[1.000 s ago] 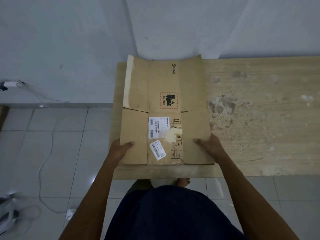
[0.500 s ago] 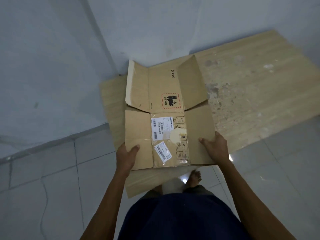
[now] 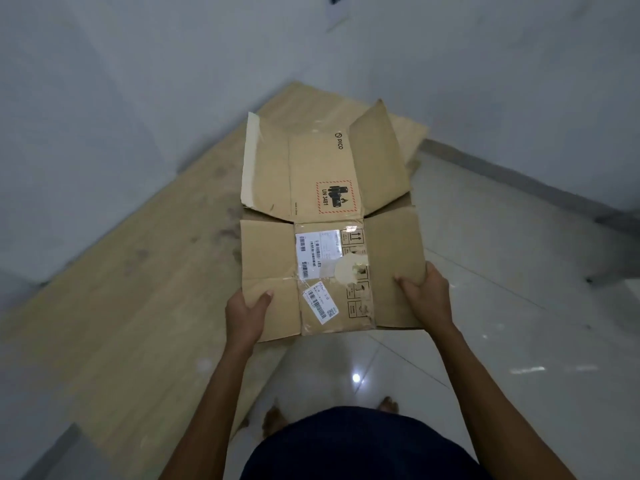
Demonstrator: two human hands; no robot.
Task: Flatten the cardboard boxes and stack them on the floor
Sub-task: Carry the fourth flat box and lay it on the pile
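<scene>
A flattened brown cardboard box with white shipping labels and a red-bordered UN 3481 mark is held in the air in front of me. My left hand grips its near left flap, thumb on top. My right hand grips its near right flap, thumb on top as well. The far right flap of the box stands bent upward. The box hangs partly over the wooden table and partly over the floor.
The table fills the left side and runs to a corner of the grey walls. Glossy white floor tiles spread to the right. My bare feet show below, near the table's edge.
I have lifted the box off the table and turned to the right with it. The table has swung to the left of the view, and floor now lies under the box's right half.
</scene>
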